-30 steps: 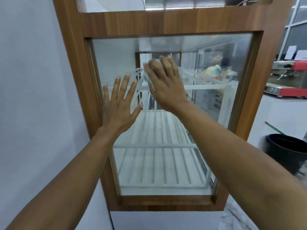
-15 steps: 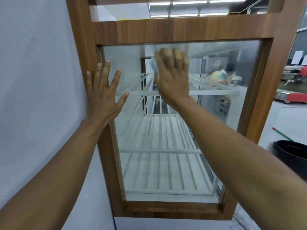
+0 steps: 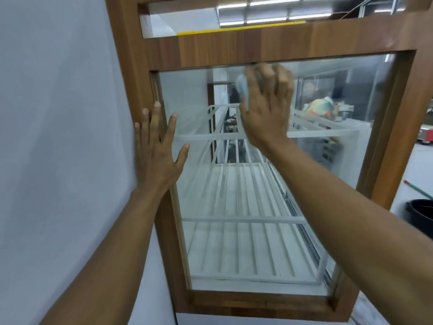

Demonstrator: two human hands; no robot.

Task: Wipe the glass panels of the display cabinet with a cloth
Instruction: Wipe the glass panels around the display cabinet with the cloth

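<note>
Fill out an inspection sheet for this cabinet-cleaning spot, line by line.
Surface: glass panel in a wooden frame, hazy in places.
Job's things: pale cloth pressed to the glass near the top edge; white slatted shelves inside, bare.
Clutter: nothing seen on the shelves.
Grippers: right hand flat over the cloth; left hand open, braced on the frame's left side.
Cables: nothing seen.
Surroundings: grey wall at left; black bin at right.

Pale blue cloth [image 3: 241, 89]: I see only an edge, the rest hidden under my right hand [image 3: 266, 109]
Black round bin [image 3: 421, 213]: cut off by the right edge
</note>
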